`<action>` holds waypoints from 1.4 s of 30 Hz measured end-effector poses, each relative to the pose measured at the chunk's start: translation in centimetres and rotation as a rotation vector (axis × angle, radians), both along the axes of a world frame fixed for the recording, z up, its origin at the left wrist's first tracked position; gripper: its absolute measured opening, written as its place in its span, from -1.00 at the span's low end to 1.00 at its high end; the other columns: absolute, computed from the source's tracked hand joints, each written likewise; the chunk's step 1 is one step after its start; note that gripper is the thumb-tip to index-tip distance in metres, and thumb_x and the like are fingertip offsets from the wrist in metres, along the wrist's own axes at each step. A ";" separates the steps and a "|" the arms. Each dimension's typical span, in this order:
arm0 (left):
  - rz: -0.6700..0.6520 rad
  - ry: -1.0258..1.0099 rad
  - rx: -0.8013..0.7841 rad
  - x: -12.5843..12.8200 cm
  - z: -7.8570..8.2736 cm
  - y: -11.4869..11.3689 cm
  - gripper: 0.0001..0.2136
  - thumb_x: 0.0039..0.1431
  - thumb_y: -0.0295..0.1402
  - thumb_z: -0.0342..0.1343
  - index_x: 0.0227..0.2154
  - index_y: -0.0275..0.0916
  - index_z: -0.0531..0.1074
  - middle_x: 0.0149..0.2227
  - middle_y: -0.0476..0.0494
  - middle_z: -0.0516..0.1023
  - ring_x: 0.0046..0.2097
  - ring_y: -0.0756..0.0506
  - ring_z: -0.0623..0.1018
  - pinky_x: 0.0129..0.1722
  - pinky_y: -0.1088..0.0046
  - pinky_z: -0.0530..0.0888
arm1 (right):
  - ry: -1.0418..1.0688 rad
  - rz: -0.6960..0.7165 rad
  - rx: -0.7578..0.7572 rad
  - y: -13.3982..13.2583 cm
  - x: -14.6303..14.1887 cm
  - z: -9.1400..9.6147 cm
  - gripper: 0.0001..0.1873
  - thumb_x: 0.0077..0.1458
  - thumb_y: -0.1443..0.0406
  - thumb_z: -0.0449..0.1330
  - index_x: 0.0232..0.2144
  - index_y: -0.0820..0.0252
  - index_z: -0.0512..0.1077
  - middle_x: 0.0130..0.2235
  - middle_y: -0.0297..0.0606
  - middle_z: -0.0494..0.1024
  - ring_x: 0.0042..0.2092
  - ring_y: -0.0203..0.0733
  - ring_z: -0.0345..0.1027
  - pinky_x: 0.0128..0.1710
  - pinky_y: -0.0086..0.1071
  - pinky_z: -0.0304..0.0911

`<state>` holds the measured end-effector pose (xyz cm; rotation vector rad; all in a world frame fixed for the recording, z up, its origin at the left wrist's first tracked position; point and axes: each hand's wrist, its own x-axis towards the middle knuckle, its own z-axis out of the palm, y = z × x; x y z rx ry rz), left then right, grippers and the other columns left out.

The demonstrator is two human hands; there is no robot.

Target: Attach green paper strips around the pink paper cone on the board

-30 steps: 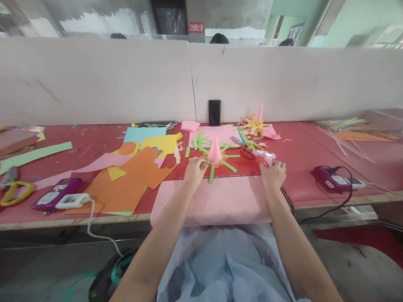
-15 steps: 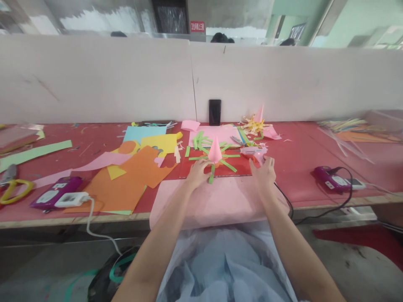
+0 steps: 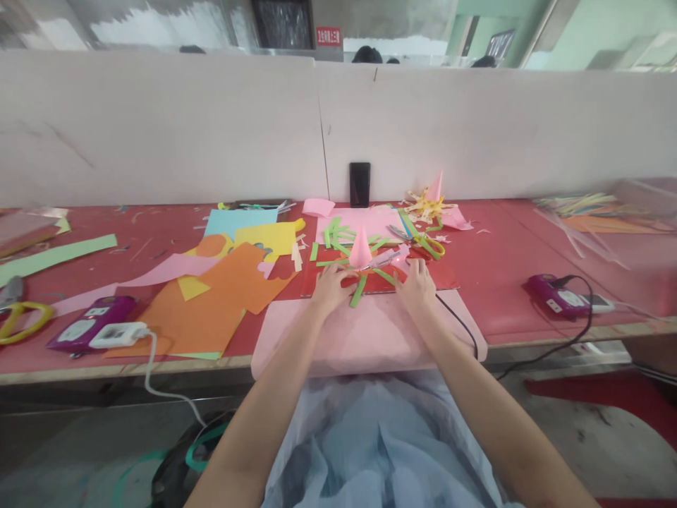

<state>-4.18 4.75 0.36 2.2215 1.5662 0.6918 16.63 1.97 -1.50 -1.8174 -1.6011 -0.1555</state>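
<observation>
My right hand (image 3: 417, 286) is closed round a pink glue gun (image 3: 390, 258) whose nozzle points left at the base of a pink paper cone (image 3: 360, 249). The cone stands on a red sheet (image 3: 441, 279) with several green paper strips (image 3: 359, 289) spread around it. My left hand (image 3: 328, 288) rests on the red sheet just left of the cone, fingers bent and pressing on the strips. A black cord (image 3: 458, 323) runs from the glue gun over a large pink sheet (image 3: 360, 335) and off the table's front edge.
Orange (image 3: 211, 310), yellow (image 3: 269, 238) and blue paper sheets lie to the left. Scissors (image 3: 423, 243) lie behind the cone, more scissors (image 3: 18, 314) at far left. Purple power strips (image 3: 89, 328) (image 3: 555, 296) sit either side. A black phone (image 3: 360, 185) leans on the divider.
My right hand has carried the glue gun leftward from beside the scissors to the cone's base. The left hand has stayed by the cone.
</observation>
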 end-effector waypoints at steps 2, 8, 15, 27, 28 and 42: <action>-0.008 0.023 0.006 0.0 0.0 0.0 -0.79 0.03 -0.31 0.21 -0.22 -0.03 0.53 -0.08 -0.10 0.38 0.09 -0.23 0.31 0.08 0.08 0.22 | -0.011 0.001 -0.003 0.1 0.1 -0.1 -0.66 0.12 0.19 0.07 -0.09 0.25 0.26 -0.10 -0.02 0.41 -0.12 -0.03 0.33 -0.20 -0.24 0.24; -0.046 0.047 0.018 -0.1 -0.1 0.1 -0.83 0.06 -0.35 0.19 -0.26 0.00 0.55 -0.09 -0.08 0.40 0.08 -0.20 0.32 0.07 0.12 0.24 | -0.019 0.014 -0.005 0.1 0.1 -0.4 -0.66 0.11 0.19 0.08 -0.09 0.23 0.25 -0.11 -0.02 0.41 -0.13 -0.01 0.32 -0.23 -0.22 0.23; 0.041 0.032 0.051 0.0 0.1 0.1 -0.79 0.12 -0.35 0.14 -0.18 0.00 0.52 -0.15 -0.09 0.41 0.00 -0.16 0.37 0.02 0.18 0.28 | -0.023 0.026 -0.013 0.1 0.1 -0.5 -0.67 0.11 0.20 0.09 -0.10 0.24 0.26 -0.11 -0.03 0.42 -0.12 -0.02 0.32 -0.23 -0.24 0.23; 0.044 0.071 0.029 0.1 0.0 0.1 -0.81 0.15 -0.37 0.09 -0.22 -0.01 0.53 -0.14 -0.08 0.42 0.03 -0.15 0.36 0.03 0.18 0.26 | -0.103 0.028 0.024 -0.2 0.2 -0.2 -0.74 0.10 0.31 0.07 -0.13 0.24 0.30 -0.12 -0.05 0.43 -0.14 -0.04 0.29 -0.22 -0.25 0.19; 0.045 0.073 0.028 0.1 0.0 0.1 -0.81 0.15 -0.37 0.09 -0.22 0.00 0.53 -0.14 -0.08 0.42 0.03 -0.15 0.36 0.04 0.18 0.26 | -0.117 0.027 0.031 -0.2 0.2 -0.2 -0.74 0.09 0.32 0.07 -0.13 0.24 0.30 -0.12 -0.05 0.44 -0.14 -0.04 0.29 -0.21 -0.25 0.18; 0.036 0.071 0.018 0.1 -0.1 0.3 -0.78 0.17 -0.36 0.05 -0.18 0.04 0.52 -0.18 -0.04 0.39 0.01 -0.11 0.35 0.08 0.25 0.22 | -0.250 0.025 0.150 -0.6 0.0 0.2 -0.69 0.10 0.39 0.03 -0.08 0.22 0.34 -0.06 -0.04 0.43 -0.12 -0.07 0.25 -0.17 -0.24 0.10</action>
